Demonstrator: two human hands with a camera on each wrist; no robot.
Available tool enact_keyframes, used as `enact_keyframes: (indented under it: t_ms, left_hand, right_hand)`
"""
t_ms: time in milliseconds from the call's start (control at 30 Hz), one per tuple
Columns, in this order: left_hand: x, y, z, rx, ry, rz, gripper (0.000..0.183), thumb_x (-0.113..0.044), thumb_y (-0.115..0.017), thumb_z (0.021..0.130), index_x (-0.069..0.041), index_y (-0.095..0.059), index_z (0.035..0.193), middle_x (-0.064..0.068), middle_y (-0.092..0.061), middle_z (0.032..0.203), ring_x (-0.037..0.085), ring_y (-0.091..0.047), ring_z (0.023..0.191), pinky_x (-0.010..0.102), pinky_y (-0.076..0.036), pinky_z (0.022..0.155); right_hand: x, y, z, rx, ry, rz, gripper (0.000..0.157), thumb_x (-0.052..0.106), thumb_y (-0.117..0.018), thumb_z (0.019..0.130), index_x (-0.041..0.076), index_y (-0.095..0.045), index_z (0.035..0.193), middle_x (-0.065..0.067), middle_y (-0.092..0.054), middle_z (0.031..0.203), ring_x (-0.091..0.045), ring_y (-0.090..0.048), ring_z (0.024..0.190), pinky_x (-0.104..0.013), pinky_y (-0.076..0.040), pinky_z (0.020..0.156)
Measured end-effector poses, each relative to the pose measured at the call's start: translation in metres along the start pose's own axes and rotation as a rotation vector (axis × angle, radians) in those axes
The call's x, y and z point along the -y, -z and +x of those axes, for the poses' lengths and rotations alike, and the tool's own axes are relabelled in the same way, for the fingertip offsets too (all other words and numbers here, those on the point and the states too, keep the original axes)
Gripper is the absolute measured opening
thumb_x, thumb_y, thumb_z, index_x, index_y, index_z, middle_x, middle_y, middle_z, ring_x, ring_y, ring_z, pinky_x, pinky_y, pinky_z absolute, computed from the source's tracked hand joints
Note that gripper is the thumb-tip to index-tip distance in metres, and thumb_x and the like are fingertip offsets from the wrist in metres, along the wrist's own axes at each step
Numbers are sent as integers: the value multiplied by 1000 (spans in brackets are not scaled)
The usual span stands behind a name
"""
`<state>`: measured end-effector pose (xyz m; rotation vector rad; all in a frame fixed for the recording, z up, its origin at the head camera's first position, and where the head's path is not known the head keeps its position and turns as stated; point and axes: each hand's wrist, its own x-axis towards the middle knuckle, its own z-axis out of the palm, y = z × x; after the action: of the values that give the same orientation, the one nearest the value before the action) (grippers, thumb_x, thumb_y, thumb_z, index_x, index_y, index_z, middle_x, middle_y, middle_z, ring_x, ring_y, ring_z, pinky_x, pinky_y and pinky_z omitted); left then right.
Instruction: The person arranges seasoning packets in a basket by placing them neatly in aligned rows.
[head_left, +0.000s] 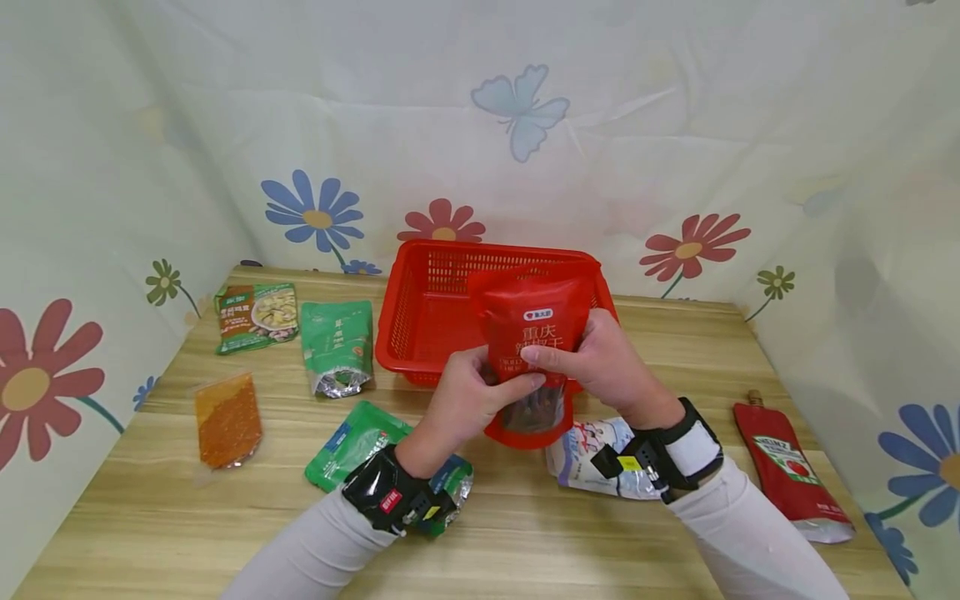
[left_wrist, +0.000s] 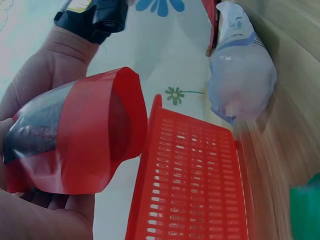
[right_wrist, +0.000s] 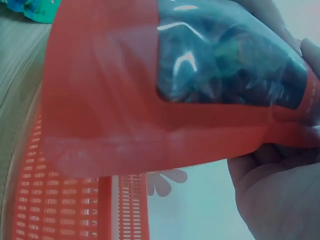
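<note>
Both hands hold a red stand-up pouch [head_left: 536, 333] with a clear window, upright in front of and partly over a red plastic basket [head_left: 420, 325]. My left hand [head_left: 468, 396] grips the pouch's left side, thumb across its front. On the other side my right hand [head_left: 611, 362] grips it, its thumb also lying on the front. Dark contents show through the window [right_wrist: 230, 65] in the right wrist view. The left wrist view has the pouch's flared bottom [left_wrist: 125, 115] turned toward the basket. Fingers behind the pouch are mostly hidden in the head view.
Left of the basket lie a green-brown packet [head_left: 257, 317], a green pouch [head_left: 337, 346] and an orange sauce packet [head_left: 228, 421]. Another green pouch [head_left: 360, 446] is under the left wrist. A white bag [head_left: 600, 458] lies below the right wrist. A red Heinz ketchup pouch [head_left: 791, 467] lies far right.
</note>
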<state>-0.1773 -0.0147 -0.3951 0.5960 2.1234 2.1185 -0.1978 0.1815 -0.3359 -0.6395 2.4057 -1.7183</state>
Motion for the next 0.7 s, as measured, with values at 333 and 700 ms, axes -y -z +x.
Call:
enact_keyframes:
  t_ms: [333, 700]
  left_hand:
    - [-1, -1, -3, 0, 21, 61, 46, -28, -79, 91, -20, -64, 133, -2, -72, 129, 17, -70, 115, 36, -59, 95]
    - [-3, 11, -5, 43, 60, 230, 50, -40, -83, 86, -24, -67, 131, -8, -74, 123, 12, -73, 108, 34, -60, 94]
  right_hand:
    - [2, 2, -2, -40, -10, 36, 63, 23, -82, 88, 21, -46, 140, -1, -60, 135, -27, -61, 122, -42, -61, 92]
    - [6, 9, -2, -108, -74, 12, 63, 31, -82, 87, 19, -49, 139, -2, -63, 134, -26, -64, 119, -41, -60, 93]
